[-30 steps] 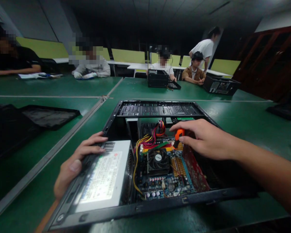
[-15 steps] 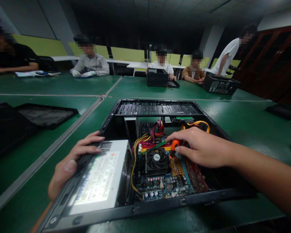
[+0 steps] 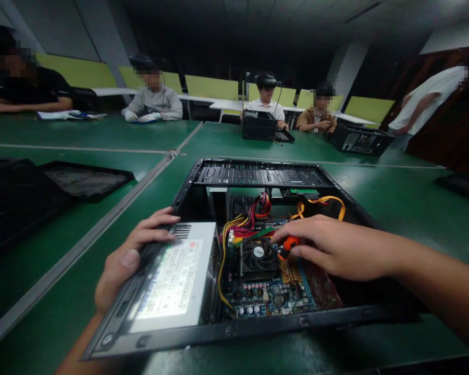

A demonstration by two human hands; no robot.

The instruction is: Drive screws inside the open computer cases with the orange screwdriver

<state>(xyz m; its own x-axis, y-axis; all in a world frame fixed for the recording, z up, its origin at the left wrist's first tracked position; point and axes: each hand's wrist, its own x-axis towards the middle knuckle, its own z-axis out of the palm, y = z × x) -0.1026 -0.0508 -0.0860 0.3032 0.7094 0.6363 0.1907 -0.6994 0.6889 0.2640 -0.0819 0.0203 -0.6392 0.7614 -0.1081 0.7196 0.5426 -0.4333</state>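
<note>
An open black computer case (image 3: 266, 323) lies on the green table. My left hand (image 3: 135, 252) grips its left edge, fingertips on top beside the silver power supply (image 3: 172, 281). Inside the case, my right hand (image 3: 328, 245) pinches an orange and black screwdriver (image 3: 291, 243) just right of the CPU fan (image 3: 259, 255). The screwdriver is tilted and its tip cannot be made out. A green strip (image 3: 258, 235) lies behind the fan, by the bundled coloured wires (image 3: 254, 213). A dark red card (image 3: 324, 286) sits below my right hand.
Black panels (image 3: 89, 179) lie on the green table (image 3: 140, 172) at the left. Across it, people sit, with two more computer cases (image 3: 259, 125) before them. A person in a white shirt (image 3: 430, 104) stands at the right. A dark object (image 3: 461, 185) lies at the right.
The screwdriver in my right hand has tilted more and sits slightly farther right of the fan. The view has shifted a little. The standing person has moved right.
</note>
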